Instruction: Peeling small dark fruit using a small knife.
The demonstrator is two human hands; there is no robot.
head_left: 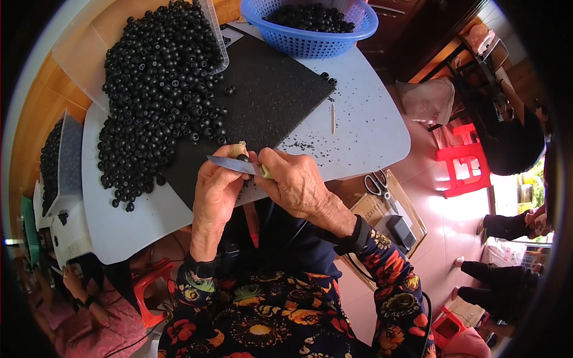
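My left hand (213, 194) pinches a small round black rubber-like piece (243, 157) between its fingertips. A yellowish wrap (240, 148) covers one of its fingers. My right hand (298, 184) is closed round the greenish handle of a small knife (231, 163), whose blade points left and lies against the black piece. Both hands are just over the near edge of a dark board (268, 89). Left of the board, a large heap of similar black pieces (158, 89), many with a hole, spills from a tipped clear plastic box (77, 68).
A blue basket (307, 45) with more black pieces stands at the table's far edge. Black crumbs and a thin white stick (333, 119) lie on the pale table (376, 125). Scissors (382, 190) rest on cardboard at right, below a red stool (465, 170). Other people sit nearby.
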